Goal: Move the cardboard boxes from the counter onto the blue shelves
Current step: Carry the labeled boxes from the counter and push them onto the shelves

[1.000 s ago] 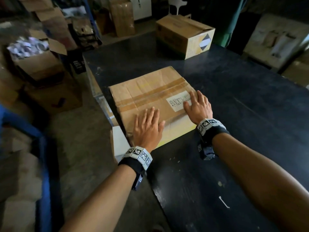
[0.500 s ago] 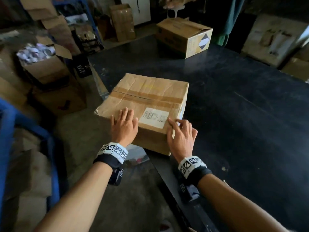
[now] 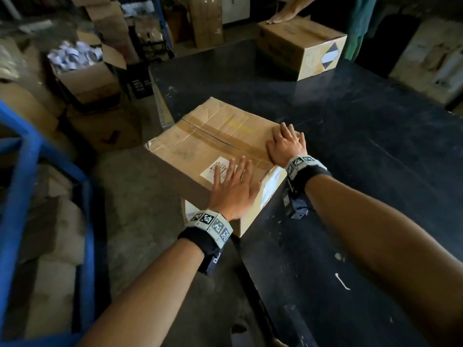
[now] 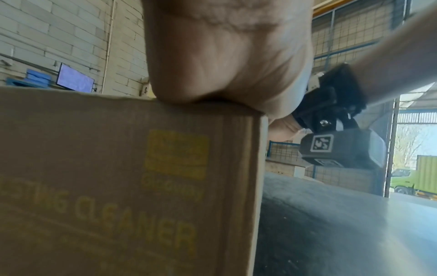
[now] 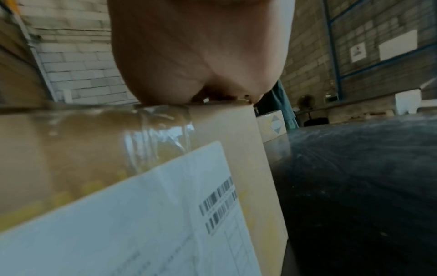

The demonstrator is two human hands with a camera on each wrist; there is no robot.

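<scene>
A taped cardboard box (image 3: 210, 146) with a white label lies on the dark counter (image 3: 363, 151), its left part hanging past the counter's edge. My left hand (image 3: 231, 189) lies flat on the box's near corner, fingers spread and straight. My right hand (image 3: 285, 144) presses flat on the top at the right edge. In the left wrist view the left hand's palm (image 4: 224, 56) rests on the top edge above the box's printed side (image 4: 118, 186). In the right wrist view the right hand's palm (image 5: 201, 56) sits above the labelled side (image 5: 141, 205). A blue shelf frame (image 3: 20, 171) stands at the left.
A second cardboard box (image 3: 303, 46) sits at the counter's far end with another person's hand (image 3: 283, 16) on it. Open and stacked cartons (image 3: 85, 78) crowd the floor to the left. Bare floor (image 3: 140, 209) lies between the counter and the blue shelf.
The box has turned and slid further over the counter's left edge. My right hand moved from the near corner to the right edge, my left to the near corner. Another person's hand appeared on the far box.
</scene>
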